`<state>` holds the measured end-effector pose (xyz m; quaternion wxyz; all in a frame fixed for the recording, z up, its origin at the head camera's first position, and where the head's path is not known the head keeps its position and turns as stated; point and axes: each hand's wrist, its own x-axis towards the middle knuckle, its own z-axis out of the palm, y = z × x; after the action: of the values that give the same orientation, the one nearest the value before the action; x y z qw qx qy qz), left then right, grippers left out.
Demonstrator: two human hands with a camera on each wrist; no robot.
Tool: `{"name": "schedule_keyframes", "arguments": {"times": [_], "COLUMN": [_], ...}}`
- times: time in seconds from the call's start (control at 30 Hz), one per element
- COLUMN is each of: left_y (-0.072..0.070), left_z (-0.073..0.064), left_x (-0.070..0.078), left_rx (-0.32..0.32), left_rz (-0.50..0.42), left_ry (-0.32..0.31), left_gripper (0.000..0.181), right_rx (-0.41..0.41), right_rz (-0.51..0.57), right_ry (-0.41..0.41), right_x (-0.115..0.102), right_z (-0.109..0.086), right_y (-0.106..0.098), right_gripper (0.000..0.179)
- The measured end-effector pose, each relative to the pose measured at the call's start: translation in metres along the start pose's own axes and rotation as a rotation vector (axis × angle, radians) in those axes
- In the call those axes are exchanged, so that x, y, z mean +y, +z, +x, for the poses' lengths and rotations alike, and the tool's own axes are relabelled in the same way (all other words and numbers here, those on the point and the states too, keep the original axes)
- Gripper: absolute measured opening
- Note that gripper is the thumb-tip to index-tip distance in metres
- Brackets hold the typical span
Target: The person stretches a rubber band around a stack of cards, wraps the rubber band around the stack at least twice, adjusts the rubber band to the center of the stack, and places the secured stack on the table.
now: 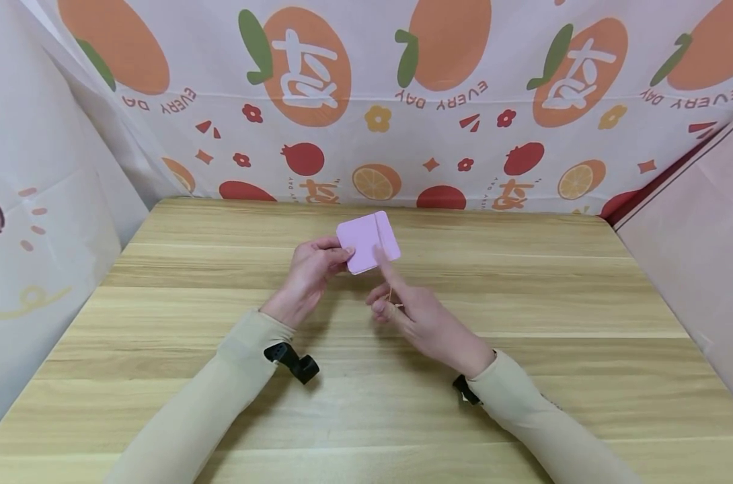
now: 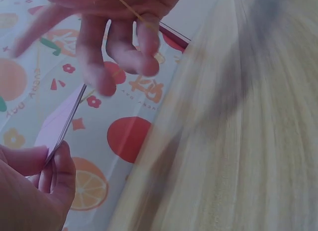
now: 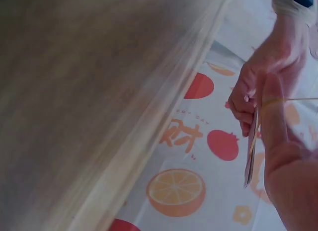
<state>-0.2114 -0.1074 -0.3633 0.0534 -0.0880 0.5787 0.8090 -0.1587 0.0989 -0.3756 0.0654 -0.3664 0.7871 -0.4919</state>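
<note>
My left hand (image 1: pixel 311 270) pinches a thin stack of square lilac cards (image 1: pixel 359 240) at its lower left corner, thumb on the near face. A thin dark line crosses the face close to its right side. In the left wrist view the cards (image 2: pixel 65 122) show nearly edge-on. My right hand (image 1: pixel 430 326) points its index finger at the face, the tip overlapping it in the head view. A thin yellowish rubber band (image 2: pixel 127 6) is hooked on my right fingers and stretches taut. It loops around one finger in the right wrist view, where the band (image 3: pixel 300 99) runs off to the right.
Both hands are above a wood-grain table (image 1: pixel 366 417). A white curtain (image 1: pixel 354 148) printed with fruit hangs behind the back edge, with white panels at either side. Each wrist wears a black camera mount, the left one (image 1: pixel 294 361) jutting inward.
</note>
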Motion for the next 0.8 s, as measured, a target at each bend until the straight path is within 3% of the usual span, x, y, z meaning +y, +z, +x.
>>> {"name": "schedule_keyframes", "arguments": {"times": [0.03,0.13,0.27,0.47,0.63,0.8], "left_y": [0.000,0.002,0.006,0.009,0.007,0.005], "left_z": [0.000,-0.002,-0.005,-0.007,-0.006,-0.006], "left_x": [0.000,0.001,0.001,0.002,0.001,0.002], "left_rx": [0.000,0.005,0.009,0.001,0.013,0.025], "left_rz": [-0.001,0.014,0.047,0.141,0.187,0.173], "left_ry": [0.000,0.006,0.047,0.146,0.182,0.189], "left_gripper": [0.011,0.011,0.014,0.020,0.019,0.018], "right_rx": [0.017,0.067,0.132,0.185,0.201,0.201], "right_rz": [-0.029,0.029,0.152,0.284,0.253,0.215], "right_ry": [0.008,0.078,0.167,0.226,0.257,0.218], "right_x": [-0.001,-0.003,-0.003,0.000,0.004,0.004], "right_z": [0.000,-0.001,0.000,0.002,0.003,0.003], "right_y": [0.001,0.003,0.002,-0.005,-0.009,-0.010], "right_gripper": [0.078,0.087,0.081,0.065,0.052,0.048]}}
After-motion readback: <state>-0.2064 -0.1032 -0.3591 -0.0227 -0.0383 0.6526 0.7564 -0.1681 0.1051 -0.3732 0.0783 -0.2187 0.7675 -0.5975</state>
